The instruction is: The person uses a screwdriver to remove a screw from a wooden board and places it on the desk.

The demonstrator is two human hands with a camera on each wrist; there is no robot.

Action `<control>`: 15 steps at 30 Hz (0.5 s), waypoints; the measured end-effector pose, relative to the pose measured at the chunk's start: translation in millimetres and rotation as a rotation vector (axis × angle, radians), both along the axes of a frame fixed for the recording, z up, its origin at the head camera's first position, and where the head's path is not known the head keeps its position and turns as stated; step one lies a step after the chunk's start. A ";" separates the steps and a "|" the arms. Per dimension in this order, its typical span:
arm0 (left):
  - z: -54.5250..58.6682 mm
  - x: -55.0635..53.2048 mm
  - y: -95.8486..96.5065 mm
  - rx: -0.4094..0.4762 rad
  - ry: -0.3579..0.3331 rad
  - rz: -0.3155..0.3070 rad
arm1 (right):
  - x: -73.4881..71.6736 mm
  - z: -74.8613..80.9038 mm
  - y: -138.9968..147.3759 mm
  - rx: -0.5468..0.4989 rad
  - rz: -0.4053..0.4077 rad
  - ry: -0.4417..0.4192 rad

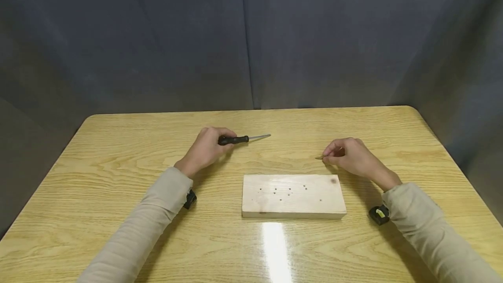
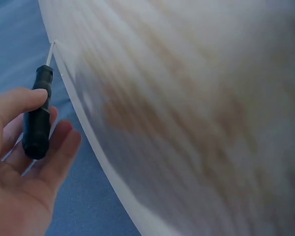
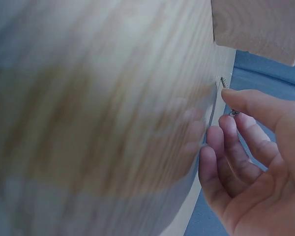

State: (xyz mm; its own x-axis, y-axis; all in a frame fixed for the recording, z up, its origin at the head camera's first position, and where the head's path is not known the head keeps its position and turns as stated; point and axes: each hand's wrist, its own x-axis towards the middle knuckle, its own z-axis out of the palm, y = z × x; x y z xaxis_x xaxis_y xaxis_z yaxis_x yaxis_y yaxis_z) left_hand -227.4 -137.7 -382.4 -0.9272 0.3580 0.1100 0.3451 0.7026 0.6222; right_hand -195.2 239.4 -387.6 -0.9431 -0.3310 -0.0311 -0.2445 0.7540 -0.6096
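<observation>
My left hand [image 1: 205, 147] grips a screwdriver [image 1: 234, 139] by its black handle, thumb on one side and fingers on the other. Its thin metal shaft points right in the head view. In the left wrist view the handle [image 2: 38, 118] lies between thumb and fingers. Off to the right, my right hand [image 1: 355, 157] pinches a small screw [image 1: 319, 157] between thumb and fingertips. The right wrist view shows its threaded end [image 3: 224, 82] sticking out past the thumb. Nearer me than both hands lies a pale wooden block [image 1: 292, 195] with several small holes in its top.
The block rests flat on a wood-grain table [image 1: 118, 178], whose far edge meets a dark grey curtain [image 1: 177, 43]. More curtain hangs at both sides. A glare patch [image 1: 276, 248] shines on the tabletop in front of the block.
</observation>
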 end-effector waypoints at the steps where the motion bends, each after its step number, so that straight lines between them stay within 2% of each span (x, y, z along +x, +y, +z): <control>1: -0.2 0.3 0.5 -0.010 -0.004 0.001 | -0.1 0.0 0.5 -0.001 0.003 -0.001; 9: 0.1 1.7 3.3 -0.121 -0.038 -0.001 | 0.5 -0.5 3.9 0.008 0.021 -0.007; 15: 1.6 2.3 4.6 -0.147 -0.070 -0.022 | 0.0 -0.2 5.6 0.016 0.035 -0.006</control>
State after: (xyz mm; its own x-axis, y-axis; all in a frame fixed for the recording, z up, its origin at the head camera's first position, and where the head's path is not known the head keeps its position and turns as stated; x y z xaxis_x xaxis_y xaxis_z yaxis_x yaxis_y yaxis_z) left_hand -225.1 -133.2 -380.8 -0.9227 0.3854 -0.0096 0.3205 0.7808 0.5363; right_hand -195.2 245.0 -387.8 -0.9307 -0.3633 -0.0422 -0.2675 0.7550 -0.5987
